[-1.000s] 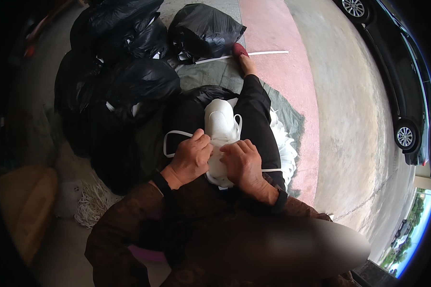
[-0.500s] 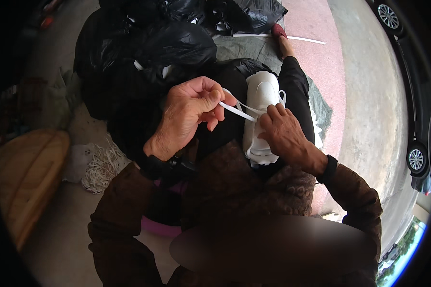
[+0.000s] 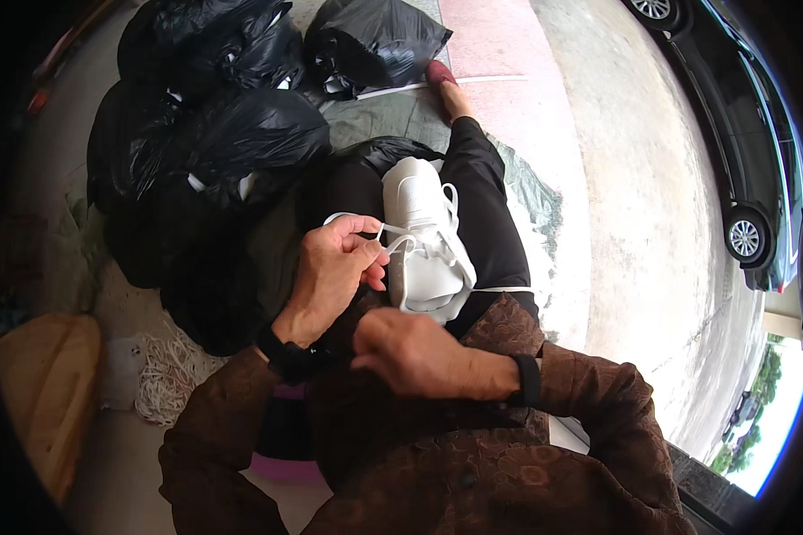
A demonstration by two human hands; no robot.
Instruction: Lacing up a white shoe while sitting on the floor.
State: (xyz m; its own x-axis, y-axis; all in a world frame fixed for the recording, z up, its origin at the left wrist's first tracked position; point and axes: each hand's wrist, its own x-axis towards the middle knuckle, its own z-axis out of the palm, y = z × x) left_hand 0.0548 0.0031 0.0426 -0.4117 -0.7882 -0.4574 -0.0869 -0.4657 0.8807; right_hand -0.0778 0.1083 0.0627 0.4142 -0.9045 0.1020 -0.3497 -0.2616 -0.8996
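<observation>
White shoe (image 3: pixel 424 236) lay on my lap, my left hand (image 3: pixel 330 276) pinching its lace (image 3: pixel 352 217), my right hand (image 3: pixel 415 352) seemingly clenched below it.

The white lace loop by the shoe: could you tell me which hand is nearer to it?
Left. The left hand pinches the lace loop; the right hand sits below the white shoe.
</observation>
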